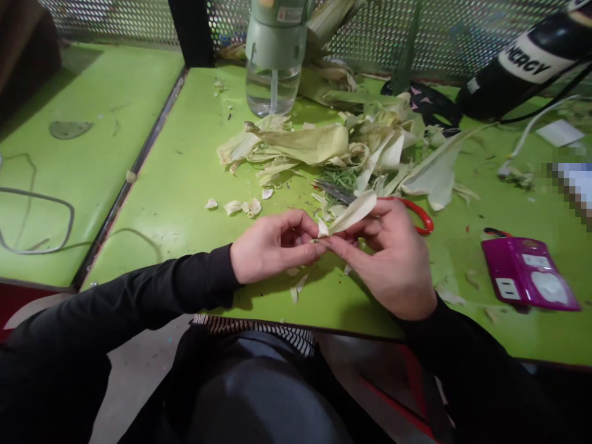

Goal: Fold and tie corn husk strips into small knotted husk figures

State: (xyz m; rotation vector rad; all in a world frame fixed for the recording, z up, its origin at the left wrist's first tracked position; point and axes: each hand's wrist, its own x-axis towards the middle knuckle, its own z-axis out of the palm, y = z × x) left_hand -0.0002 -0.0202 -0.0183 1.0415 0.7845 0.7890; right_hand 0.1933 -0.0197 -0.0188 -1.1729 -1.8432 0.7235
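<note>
Just above the green table, both my hands meet fingertip to fingertip on a pale piece of corn husk (352, 213). My left hand (280, 245) pinches its folded lower end between thumb and fingers. From the other side, my right hand (393, 256) pinches the same piece, whose broad tip points up and to the right. Behind my right hand lies a pair of scissors with red handles (424, 217), partly hidden. A pile of dry corn husks (319, 143) spreads beyond the hands, and small curled bits of husk (252, 208) lie left of it.
A clear bottle with a green lid (272, 80) stands at the back. A black bottle (518, 68) leans at the right rear. The purple case (530, 274) lies at the right, eyeglasses (37, 221) at the left. Perforated mesh (115, 24) closes off the table's far side.
</note>
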